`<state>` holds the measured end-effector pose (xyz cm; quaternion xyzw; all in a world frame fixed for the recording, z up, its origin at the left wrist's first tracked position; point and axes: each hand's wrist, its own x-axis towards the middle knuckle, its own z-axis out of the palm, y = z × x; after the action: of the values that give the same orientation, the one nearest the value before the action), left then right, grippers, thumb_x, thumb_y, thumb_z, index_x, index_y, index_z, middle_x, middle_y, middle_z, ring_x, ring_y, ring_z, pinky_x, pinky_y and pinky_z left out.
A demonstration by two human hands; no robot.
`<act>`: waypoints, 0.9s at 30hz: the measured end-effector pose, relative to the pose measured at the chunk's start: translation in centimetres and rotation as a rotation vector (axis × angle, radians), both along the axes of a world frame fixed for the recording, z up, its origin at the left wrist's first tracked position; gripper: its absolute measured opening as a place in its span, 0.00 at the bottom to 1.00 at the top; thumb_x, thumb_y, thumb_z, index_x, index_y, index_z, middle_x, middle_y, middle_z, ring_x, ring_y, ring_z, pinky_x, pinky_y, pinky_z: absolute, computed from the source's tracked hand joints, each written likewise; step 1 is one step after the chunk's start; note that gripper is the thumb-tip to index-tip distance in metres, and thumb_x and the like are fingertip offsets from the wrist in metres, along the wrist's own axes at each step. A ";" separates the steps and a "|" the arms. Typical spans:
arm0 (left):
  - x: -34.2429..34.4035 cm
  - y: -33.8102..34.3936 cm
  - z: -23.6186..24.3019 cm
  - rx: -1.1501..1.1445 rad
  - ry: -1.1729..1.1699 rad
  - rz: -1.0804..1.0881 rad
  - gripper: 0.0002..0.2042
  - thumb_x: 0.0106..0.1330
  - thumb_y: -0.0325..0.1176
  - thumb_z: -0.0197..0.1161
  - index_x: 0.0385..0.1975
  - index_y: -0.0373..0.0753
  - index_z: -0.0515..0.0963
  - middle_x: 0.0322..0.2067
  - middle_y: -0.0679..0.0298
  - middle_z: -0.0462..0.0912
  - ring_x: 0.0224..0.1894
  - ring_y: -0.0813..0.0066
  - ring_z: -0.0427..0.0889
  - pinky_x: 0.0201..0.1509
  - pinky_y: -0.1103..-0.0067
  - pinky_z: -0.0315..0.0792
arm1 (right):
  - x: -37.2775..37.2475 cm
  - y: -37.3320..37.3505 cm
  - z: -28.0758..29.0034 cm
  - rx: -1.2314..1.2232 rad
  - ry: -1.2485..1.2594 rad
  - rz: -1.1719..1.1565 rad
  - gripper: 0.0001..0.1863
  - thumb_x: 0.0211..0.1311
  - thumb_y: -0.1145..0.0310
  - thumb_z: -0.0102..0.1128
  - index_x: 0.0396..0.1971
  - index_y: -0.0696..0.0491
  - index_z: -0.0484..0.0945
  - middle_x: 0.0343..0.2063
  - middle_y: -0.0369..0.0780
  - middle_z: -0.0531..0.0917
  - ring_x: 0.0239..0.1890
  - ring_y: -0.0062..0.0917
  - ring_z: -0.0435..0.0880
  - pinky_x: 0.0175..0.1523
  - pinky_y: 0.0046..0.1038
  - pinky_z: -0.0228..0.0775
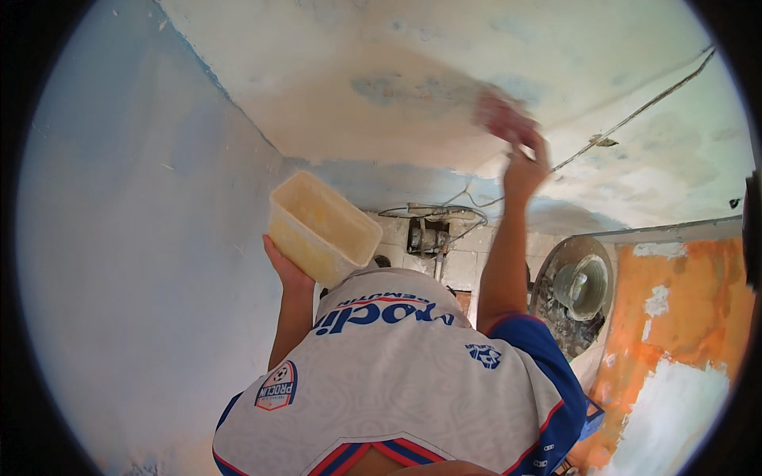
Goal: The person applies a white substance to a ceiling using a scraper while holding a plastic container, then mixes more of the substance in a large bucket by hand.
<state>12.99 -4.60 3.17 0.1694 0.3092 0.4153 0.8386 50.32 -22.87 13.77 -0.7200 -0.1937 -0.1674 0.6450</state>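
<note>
My left hand [288, 266] is wrapped round the side of a cream rectangular plastic tub [308, 244]. The tub is tilted, with its open top showing and pale residue coating its inner walls. My raised right hand [525, 168] grips a flat reddish tool [506, 116], smeared by motion, so its exact kind is unclear. That tool is over or against a patchy, cream-coated surface [341, 103] with bluish areas. Whether it touches the surface cannot be made out.
A bluish wall [143, 238] rises close on the left. A clear bucket [583, 287] stands at the right on a dirty round base. Loose cables [476, 208] lie near a recessed pipe fitting [427, 238]. An orange wall [659, 317] with white patches is at far right.
</note>
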 end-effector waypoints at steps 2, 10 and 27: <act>0.1 0.2 -0.6 -0.007 -0.005 -0.002 0.35 0.76 0.64 0.34 0.71 0.44 0.64 0.68 0.59 0.69 0.69 0.58 0.69 0.71 0.63 0.66 | 0.5 -3.6 1.7 0.103 -0.050 -0.054 0.11 0.62 0.76 0.71 0.43 0.57 0.82 0.36 0.37 0.85 0.31 0.17 0.82 0.30 0.19 0.76; 0.6 1.7 -0.5 -0.027 -0.055 -0.092 0.35 0.76 0.64 0.34 0.70 0.44 0.65 0.68 0.60 0.70 0.69 0.59 0.69 0.70 0.64 0.66 | -1.3 2.9 -1.7 -0.113 -0.067 -0.051 0.13 0.60 0.73 0.73 0.44 0.59 0.83 0.32 0.41 0.87 0.32 0.22 0.85 0.34 0.25 0.81; 0.5 4.7 1.5 0.004 0.013 -0.109 0.34 0.76 0.64 0.36 0.69 0.43 0.66 0.67 0.60 0.71 0.68 0.60 0.70 0.70 0.65 0.67 | 0.5 -0.9 -0.7 0.041 -0.001 -0.107 0.10 0.63 0.76 0.69 0.43 0.59 0.82 0.35 0.38 0.83 0.40 0.21 0.83 0.35 0.24 0.82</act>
<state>13.48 0.11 4.71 0.1904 0.3043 0.3685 0.8575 50.81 -23.81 13.09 -0.7160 -0.1516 -0.2059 0.6496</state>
